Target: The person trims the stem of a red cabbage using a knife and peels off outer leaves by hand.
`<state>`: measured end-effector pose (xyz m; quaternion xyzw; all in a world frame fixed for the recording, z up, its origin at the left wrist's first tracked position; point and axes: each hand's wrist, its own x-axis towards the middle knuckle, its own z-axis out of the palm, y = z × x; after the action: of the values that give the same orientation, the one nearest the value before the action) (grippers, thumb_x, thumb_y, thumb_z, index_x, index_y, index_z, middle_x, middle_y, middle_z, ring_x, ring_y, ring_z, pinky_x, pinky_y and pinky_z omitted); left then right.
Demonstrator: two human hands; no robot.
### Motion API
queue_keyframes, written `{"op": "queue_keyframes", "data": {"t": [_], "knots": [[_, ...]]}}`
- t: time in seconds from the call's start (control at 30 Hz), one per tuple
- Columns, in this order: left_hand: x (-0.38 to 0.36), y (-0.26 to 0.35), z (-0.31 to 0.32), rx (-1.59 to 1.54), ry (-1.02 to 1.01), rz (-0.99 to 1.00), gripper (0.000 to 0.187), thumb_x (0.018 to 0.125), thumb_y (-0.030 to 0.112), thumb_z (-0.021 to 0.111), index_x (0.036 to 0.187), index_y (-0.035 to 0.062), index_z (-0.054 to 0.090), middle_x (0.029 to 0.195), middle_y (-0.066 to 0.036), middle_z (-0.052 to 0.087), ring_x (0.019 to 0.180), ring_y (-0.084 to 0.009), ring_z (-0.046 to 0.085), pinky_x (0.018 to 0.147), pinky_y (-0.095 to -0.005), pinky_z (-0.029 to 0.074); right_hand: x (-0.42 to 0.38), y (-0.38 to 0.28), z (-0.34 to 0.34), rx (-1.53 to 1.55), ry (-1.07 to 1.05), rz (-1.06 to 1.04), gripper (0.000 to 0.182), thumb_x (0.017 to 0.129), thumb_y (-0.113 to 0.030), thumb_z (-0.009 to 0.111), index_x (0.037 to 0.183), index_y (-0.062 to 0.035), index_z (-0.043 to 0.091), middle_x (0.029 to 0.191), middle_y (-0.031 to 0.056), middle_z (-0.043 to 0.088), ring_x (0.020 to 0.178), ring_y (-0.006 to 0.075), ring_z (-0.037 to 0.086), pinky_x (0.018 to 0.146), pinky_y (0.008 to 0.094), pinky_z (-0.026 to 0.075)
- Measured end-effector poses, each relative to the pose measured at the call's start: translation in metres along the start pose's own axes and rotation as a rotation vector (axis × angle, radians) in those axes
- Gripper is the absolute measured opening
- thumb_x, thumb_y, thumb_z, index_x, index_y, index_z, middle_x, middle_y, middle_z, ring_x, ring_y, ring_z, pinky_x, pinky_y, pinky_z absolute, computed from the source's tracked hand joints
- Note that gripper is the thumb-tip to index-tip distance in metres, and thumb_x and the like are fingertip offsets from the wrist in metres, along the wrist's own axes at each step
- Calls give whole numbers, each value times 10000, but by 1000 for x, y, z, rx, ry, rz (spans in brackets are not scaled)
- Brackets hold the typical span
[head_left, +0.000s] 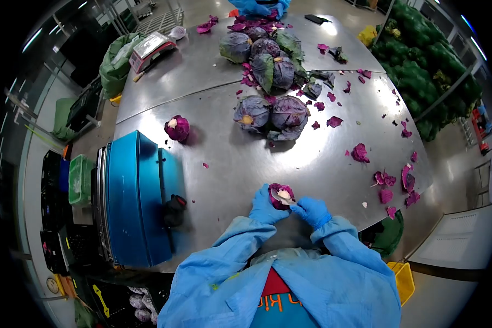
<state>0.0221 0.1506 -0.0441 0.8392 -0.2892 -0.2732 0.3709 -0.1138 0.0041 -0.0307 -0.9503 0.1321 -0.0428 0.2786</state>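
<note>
In front of my body, my left hand [265, 206], in a blue glove, is wrapped round the side of a trimmed red cabbage [277, 192]. The cabbage's pale cut stem end faces up. My right hand [313, 212], also gloved in blue, is closed on a knife [290, 203]; its handle is hidden in the fist and the blade lies against the stem end. Farther up the steel table [218, 147] sit untrimmed red cabbages [288, 113]. Another trimmed red cabbage [177, 128] stands by itself to the left.
Blue bins [134, 199] stand at the table's left edge, with a dark object [174, 211] beside them. A scale [152, 49] is at the far left. Purple leaf scraps [359, 153] lie along the right. Across the table are a co-worker's gloved hands [262, 7] and more cabbages [265, 48].
</note>
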Motion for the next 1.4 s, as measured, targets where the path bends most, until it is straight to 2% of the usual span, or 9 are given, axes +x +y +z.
{"op": "queue_keyframes", "data": {"t": [0.5,0.6,0.73,0.83,1.03,1.13,1.23,1.3,1.4], "knots": [[29,41,-17,186,-216,-263,1047,518,511,822,1286,-26,355,1204,-257,489,1122,-392,518,948,-455,450,14,-5,-27,-134,-184,202,482,907,-550,490,759,-111,622,733,123,624,649,348,606,588,447,479],[22,35,-6,284,-141,-161,960,512,476,824,1256,9,437,1208,-246,502,1051,-395,547,890,-456,488,27,20,-4,-28,12,258,492,917,-519,512,731,-79,633,716,159,614,638,350,598,562,430,469],[-6,57,2,361,-65,-189,1177,499,432,852,1415,13,243,1323,-233,360,1159,-453,414,971,-490,411,55,54,-9,546,-82,737,568,943,-551,449,785,-56,677,716,168,648,636,283,638,690,375,502],[-14,31,2,230,-59,-169,1244,514,459,854,1457,35,163,1399,-246,281,1245,-446,337,1021,-511,355,37,46,-14,739,-124,725,507,947,-496,487,780,-56,674,679,142,641,613,232,625,643,347,502],[2,24,9,211,-37,-105,1149,523,540,835,1382,22,275,1301,-223,399,1227,-388,378,1003,-511,332,-3,26,-8,157,-75,72,459,896,-499,570,749,-67,609,680,128,611,586,295,593,572,373,486],[3,18,11,126,14,-128,1154,520,546,827,1380,10,275,1295,-230,403,1225,-391,381,1008,-501,330,-4,21,-10,57,-68,97,482,849,-533,611,723,-70,568,685,139,589,630,332,599,583,384,494],[4,31,8,221,-46,-130,1169,522,541,826,1393,0,263,1302,-247,387,1226,-386,384,1013,-502,325,10,12,-22,189,-111,316,417,840,-493,653,839,-76,644,744,129,637,686,281,644,633,370,511],[8,35,9,322,-52,-103,1197,529,530,826,1420,-7,235,1320,-249,369,1220,-389,385,1017,-511,317,29,3,-18,484,103,233,386,841,-457,672,940,-84,675,796,122,667,724,245,658,658,360,511],[8,40,6,194,-81,-133,1207,537,515,832,1453,34,210,1330,-259,359,1213,-410,382,1011,-519,327,36,24,0,766,36,170,421,871,-380,668,1183,-100,630,923,107,696,788,211,665,718,347,517]]}}
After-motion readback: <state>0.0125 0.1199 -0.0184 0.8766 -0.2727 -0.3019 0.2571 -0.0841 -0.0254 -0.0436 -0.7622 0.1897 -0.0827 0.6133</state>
